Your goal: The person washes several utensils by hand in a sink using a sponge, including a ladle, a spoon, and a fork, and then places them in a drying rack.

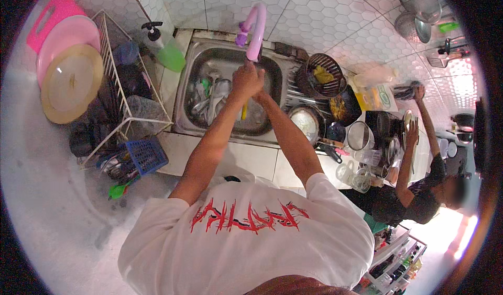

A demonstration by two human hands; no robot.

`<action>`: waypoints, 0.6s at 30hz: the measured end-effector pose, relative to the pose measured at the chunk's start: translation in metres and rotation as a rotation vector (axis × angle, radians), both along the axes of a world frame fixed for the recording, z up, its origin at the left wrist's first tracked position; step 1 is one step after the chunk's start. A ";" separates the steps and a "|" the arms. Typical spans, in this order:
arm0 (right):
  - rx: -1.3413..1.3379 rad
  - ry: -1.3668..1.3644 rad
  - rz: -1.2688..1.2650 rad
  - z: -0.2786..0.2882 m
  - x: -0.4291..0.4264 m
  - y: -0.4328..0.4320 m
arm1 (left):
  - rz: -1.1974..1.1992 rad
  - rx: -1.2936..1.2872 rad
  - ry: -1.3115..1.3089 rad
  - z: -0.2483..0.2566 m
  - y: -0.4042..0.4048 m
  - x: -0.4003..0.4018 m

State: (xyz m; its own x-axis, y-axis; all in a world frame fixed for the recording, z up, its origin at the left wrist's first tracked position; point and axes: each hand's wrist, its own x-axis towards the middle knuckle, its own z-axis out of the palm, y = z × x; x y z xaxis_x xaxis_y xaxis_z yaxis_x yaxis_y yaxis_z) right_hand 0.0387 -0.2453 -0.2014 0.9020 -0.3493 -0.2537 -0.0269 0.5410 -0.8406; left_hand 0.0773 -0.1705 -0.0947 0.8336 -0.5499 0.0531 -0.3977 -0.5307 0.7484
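Note:
Over the stainless steel sink (277, 110), both of my hands meet just below the free end of a pink-purple hose (257, 32) fitted to the tap. My left hand (247, 81) has bent fingers and lies across the front of my right hand (259, 95), which is mostly hidden. Whether either grips something cannot be made out. A narrow yellow item (244, 110) shows beneath them, perhaps a handle. On the left of the basin lie several metal spoons and forks (214, 94) and a green piece (205, 86).
Left of the sink stand a green soap pump bottle (171, 55) and a white wire dish rack (151, 120). A brown basket (320, 75), a frying pan (304, 124) and glass mugs (359, 181) crowd the right. Another person (412, 200) reaches over the counter there.

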 end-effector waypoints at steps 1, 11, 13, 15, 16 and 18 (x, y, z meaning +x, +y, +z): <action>0.272 -0.081 -0.082 -0.006 0.000 0.000 | -0.004 0.061 -0.101 0.003 -0.003 -0.002; -0.133 0.052 -0.066 -0.025 -0.003 -0.028 | 0.048 -0.294 -0.012 -0.004 -0.034 -0.001; -0.253 0.309 0.144 0.023 -0.004 0.000 | 0.123 -0.476 0.292 -0.028 -0.014 0.026; -0.196 0.251 0.079 0.035 -0.006 0.002 | 0.099 -0.691 0.514 -0.068 -0.016 0.042; -0.164 0.229 0.039 0.034 -0.009 0.002 | 0.043 -0.673 0.552 -0.066 -0.012 0.041; -0.358 0.288 0.082 0.035 -0.010 0.005 | -0.047 -0.643 0.613 -0.058 -0.002 0.041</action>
State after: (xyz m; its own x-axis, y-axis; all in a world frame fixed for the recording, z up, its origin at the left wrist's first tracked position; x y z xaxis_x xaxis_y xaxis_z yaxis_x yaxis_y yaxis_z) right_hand 0.0286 -0.2405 -0.1665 0.8408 -0.3908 -0.3745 -0.3172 0.2049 -0.9260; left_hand 0.1184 -0.1725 -0.1532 0.7943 -0.6017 -0.0844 0.1597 0.0728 0.9845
